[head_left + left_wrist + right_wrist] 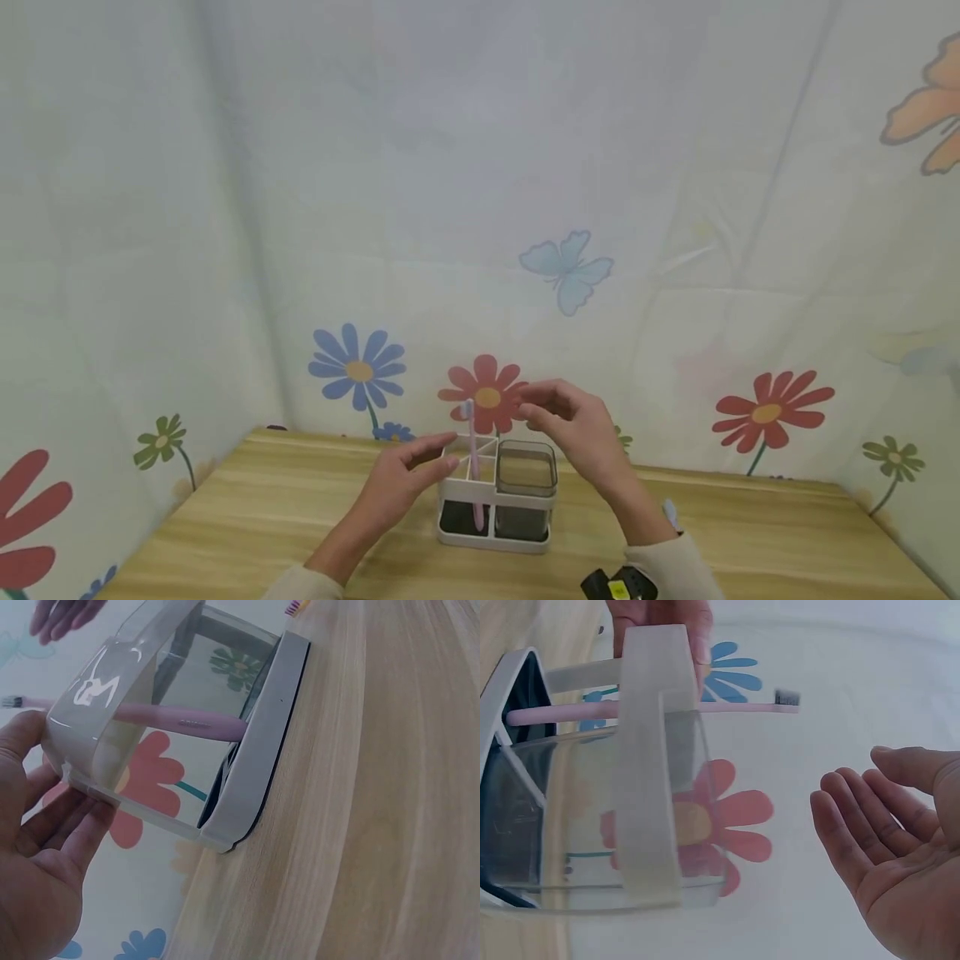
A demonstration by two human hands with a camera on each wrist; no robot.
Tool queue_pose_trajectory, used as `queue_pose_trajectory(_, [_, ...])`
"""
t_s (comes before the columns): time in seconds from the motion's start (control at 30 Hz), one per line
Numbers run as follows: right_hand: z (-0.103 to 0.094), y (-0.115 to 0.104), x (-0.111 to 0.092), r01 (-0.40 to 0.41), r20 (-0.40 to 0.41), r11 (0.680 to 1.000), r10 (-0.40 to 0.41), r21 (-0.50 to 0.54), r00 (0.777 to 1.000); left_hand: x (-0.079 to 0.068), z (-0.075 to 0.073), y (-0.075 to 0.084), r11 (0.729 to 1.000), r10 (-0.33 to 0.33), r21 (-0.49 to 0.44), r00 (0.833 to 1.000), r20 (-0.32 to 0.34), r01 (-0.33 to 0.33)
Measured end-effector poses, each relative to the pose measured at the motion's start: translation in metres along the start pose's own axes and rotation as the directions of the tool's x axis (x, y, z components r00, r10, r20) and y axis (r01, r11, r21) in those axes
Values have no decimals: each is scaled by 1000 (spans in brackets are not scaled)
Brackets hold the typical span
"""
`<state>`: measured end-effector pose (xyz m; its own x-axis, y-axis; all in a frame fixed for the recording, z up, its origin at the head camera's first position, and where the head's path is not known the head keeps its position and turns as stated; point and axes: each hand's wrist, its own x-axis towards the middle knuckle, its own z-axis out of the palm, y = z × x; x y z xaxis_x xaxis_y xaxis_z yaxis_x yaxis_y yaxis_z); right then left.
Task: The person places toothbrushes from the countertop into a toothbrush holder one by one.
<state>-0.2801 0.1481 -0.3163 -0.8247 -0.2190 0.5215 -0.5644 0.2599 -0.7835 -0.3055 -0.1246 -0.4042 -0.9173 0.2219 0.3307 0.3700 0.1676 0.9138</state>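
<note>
A white toothbrush holder with a black inner base stands on the table. Its left part has divided slots, and a clear square cup sits in the right part. One pink toothbrush leans upright in a slot, bristles above the upper frame. My left hand holds the holder's upper left corner, thumb at the front and fingers round the side. Above and to the right of the cup, my right hand hovers with loosely bent fingers; the right wrist view shows its palm bare, apart from the holder.
Another toothbrush lies on the wooden table to the right, partly hidden behind my right forearm. A cloth backdrop printed with flowers and butterflies hangs close behind the table.
</note>
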Motion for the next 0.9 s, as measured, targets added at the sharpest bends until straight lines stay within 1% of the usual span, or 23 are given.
queue_pose_trajectory(0.1, [-5, -5, -4, 17, -11, 1000, -17, -7, 1000, -1, 0, -3, 1000, 4, -4, 1000, -1, -4])
queue_pose_trajectory(0.23, [-16, -8, -13, 23, -38, 998, -25, -63, 999, -1, 1, -4, 1000, 16, -3, 1000, 0, -16])
queue_pose_trajectory(0.37, [-28, -9, -23, 12, -49, 993, -18, -114, 999, 0, 0, -4, 1000, 24, 1, 1000, 1, -24])
queue_pose_trajectory(0.57, [-50, 0, -39, -7, -63, 985, -4, -175, 998, -1, -1, -5, 1000, 23, -2, 1000, -6, -23])
queue_pose_trajectory(0.77, [-71, 10, -55, -56, -74, 972, 40, -226, 996, -1, -1, -4, 1000, 26, 8, 1000, -6, -26])
queue_pose_trajectory(0.9, [-83, 16, -63, -87, -87, 957, 65, -277, 994, -1, 0, -4, 1000, 28, 4, 1000, -6, -28])
